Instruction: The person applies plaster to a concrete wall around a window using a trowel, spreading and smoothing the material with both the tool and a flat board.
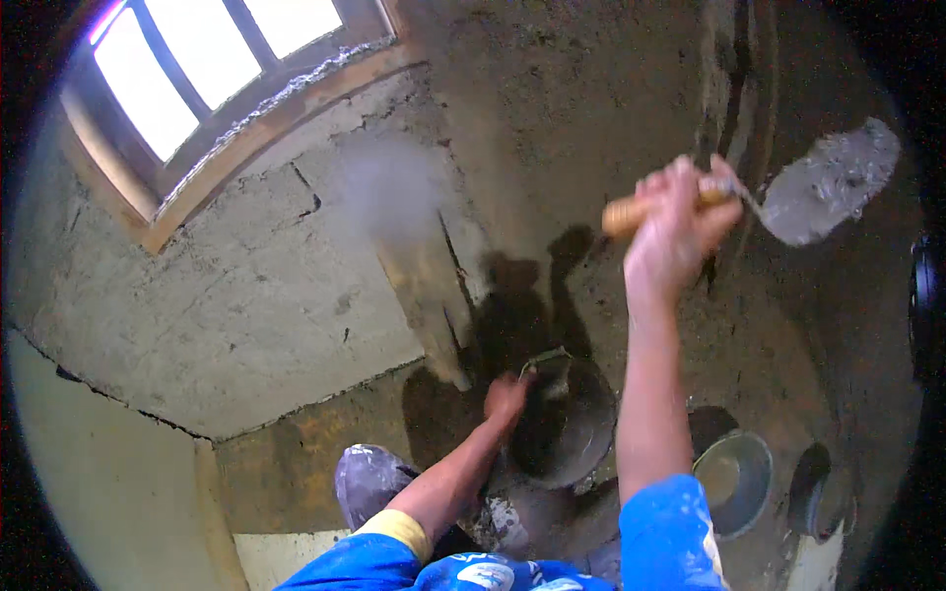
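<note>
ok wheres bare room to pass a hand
Pale wall below the window frame, left of the tan strip, looks widest; the dark wall between that strip and the right forearm bears just shadow. Crowded: low down, where left hand, dark basin and bucket sit close, and around the trowel in the right hand.

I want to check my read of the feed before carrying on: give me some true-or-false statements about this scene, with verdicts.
1. The right hand grips a trowel by its handle. True.
2. The left hand is empty. False: it holds the rim of a dark round pan.
3. A greenish container stands left of the pan. False: it is to the right.
4. The right sleeve is blue. True.
5. The barred window is at upper right. False: upper left.
</note>
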Motion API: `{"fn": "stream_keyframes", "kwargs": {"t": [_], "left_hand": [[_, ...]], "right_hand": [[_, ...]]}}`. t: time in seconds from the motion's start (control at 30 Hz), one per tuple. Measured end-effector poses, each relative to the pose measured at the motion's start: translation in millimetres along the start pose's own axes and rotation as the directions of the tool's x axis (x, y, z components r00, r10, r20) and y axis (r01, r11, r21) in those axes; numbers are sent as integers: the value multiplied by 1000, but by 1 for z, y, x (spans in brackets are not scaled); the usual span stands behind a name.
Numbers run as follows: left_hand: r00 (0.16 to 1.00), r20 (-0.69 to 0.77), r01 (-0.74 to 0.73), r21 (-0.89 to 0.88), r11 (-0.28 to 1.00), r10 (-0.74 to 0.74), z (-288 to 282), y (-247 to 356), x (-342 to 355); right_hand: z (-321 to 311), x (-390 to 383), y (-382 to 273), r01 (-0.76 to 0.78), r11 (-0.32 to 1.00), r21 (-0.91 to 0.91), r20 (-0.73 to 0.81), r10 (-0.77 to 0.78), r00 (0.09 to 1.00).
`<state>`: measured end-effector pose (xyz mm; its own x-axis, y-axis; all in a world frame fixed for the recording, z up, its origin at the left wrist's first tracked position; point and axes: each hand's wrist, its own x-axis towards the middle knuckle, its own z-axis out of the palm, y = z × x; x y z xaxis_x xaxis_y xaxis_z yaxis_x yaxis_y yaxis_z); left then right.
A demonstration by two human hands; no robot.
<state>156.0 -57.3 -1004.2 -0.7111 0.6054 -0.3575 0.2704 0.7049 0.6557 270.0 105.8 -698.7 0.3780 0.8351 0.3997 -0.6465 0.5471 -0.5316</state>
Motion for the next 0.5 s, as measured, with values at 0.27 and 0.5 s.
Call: {"fn": "stream_keyframes", "kwargs": {"t": [0.27,0.5], "left_hand": [[997,-48,-62,62,996,65,-7,-16,11],[1000,9,2,6,1000,-2,3,17,-10]], "right_hand": [[-150,-97,17,573,305,-760,520,814,257],[-351,-207,-27,-227,-165,-960,-208,961,183]]}}
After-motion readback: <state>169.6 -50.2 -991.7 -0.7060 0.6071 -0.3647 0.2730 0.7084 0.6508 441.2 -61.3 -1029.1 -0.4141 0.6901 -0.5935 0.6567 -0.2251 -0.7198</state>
